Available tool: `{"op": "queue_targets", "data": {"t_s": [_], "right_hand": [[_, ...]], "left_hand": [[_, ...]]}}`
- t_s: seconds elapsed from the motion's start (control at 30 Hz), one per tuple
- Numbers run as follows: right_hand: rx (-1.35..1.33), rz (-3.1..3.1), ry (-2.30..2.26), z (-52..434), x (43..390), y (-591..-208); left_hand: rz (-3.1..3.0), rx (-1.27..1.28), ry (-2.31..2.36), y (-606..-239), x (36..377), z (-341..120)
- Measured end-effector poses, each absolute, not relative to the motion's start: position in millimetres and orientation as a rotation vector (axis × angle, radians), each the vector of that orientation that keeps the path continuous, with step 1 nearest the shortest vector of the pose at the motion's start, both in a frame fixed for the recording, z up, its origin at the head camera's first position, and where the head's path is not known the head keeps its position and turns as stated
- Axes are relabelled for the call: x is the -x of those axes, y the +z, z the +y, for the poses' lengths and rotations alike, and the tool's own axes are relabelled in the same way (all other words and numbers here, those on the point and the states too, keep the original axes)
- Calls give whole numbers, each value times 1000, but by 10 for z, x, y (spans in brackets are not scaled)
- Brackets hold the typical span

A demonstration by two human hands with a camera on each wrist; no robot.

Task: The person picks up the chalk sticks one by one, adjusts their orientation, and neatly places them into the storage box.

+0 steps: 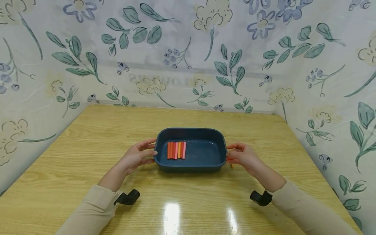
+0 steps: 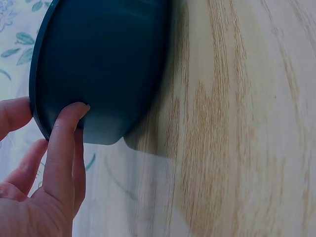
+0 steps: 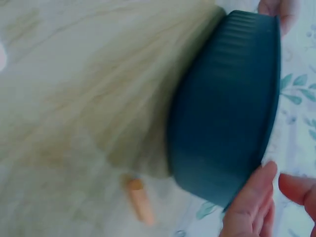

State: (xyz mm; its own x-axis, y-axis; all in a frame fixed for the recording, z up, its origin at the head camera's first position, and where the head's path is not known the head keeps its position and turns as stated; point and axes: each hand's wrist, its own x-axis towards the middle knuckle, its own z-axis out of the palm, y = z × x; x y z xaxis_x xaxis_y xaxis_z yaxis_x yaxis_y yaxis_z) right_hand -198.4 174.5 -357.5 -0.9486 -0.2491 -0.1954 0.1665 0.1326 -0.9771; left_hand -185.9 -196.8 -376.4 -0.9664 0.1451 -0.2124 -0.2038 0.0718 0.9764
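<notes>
One dark blue rectangular plastic tray point(image 1: 191, 167) sits on one wooden bench point(image 1: 88, 147). Five red and orange sticks point(image 1: 176, 150) lie inside it. One orange stick point(image 3: 140, 201) lies outside

A light wood-grain counter point(image 1: 88, 156) carries a dark blue tray point(image 1: 202, 164) at its middle, with one orange stick point(image 1: 231, 165) lying just beside the tray's right end
</notes>
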Motion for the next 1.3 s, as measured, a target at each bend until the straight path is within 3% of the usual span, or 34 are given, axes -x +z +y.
{"op": "queue_targets", "data": {"t_s": [0.5,1.0,1.3], "right_hand": [[-149,2293,-1636,1886,2176,-3891],[3,2342,-1397,1901,2328,-3935],[-75,2300,-1430,1893,2346,-3891]], "left_hand": [[2115,91,1966,-3811,1872,-1973],[2098,56,1988,-3791,1862,-1973],[2099,31,2006,-3793,1851,-1978]]}}
